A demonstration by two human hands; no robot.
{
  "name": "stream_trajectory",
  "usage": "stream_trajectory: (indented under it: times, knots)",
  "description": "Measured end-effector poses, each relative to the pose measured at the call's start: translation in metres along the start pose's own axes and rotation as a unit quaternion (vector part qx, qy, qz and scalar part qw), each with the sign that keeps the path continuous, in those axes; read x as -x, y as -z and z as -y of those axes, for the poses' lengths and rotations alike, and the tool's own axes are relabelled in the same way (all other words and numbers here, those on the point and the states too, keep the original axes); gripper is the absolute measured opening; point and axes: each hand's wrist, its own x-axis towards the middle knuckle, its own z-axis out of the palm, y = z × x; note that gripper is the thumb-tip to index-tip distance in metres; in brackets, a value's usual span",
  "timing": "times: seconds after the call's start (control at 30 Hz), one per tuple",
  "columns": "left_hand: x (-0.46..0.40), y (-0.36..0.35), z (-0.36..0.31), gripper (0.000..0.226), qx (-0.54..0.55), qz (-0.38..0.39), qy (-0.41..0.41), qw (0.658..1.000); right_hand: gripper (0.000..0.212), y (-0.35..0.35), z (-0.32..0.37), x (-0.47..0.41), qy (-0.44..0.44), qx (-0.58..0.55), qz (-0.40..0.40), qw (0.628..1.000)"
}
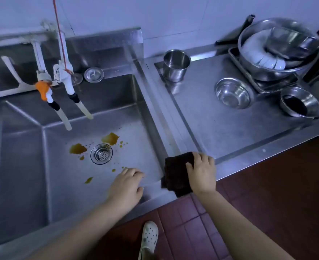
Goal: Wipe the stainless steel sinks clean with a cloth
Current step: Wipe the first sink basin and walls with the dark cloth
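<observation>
Steel bench [230,132] runs along a pale tiled wall, red tile floor below. Sink [149,117] at left; brown stains [78,148] ring the drain [101,153], none wiped yet. Right hand [201,175] grips the dark cloth [177,173] on the near rim between sink and bench, fingers curled over it, probably ready to wipe. Left hand [126,186] rests on the near sink edge, fingers relaxed, likely bracing. Bowls [233,93] stand far right.
</observation>
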Motion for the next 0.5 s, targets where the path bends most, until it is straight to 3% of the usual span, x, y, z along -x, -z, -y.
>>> stream_trajectory:
  times: [0.2, 0.27, 0.37, 0.5]
  knots:
    - [-0.012, -0.010, 0.002, 0.044, 0.044, -0.012, -0.003, 0.999, 0.046, 0.004, -0.007, -0.019, -0.082, -0.114, 0.081, 0.987]
    - [-0.012, -0.011, 0.004, 0.044, 0.054, -0.012, -0.008, 0.998, 0.037, 0.008, -0.008, -0.024, -0.096, -0.127, 0.097, 0.983]
    - [-0.012, -0.011, 0.010, 0.043, 0.074, -0.012, -0.009, 0.997, 0.021, 0.013, -0.002, -0.026, -0.054, -0.090, 0.081, 0.991]
    - [-0.011, 0.001, 0.022, 0.056, 0.129, -0.022, -0.018, 0.991, 0.023, 0.013, 0.039, -0.025, 0.073, -0.131, 0.067, 0.986]
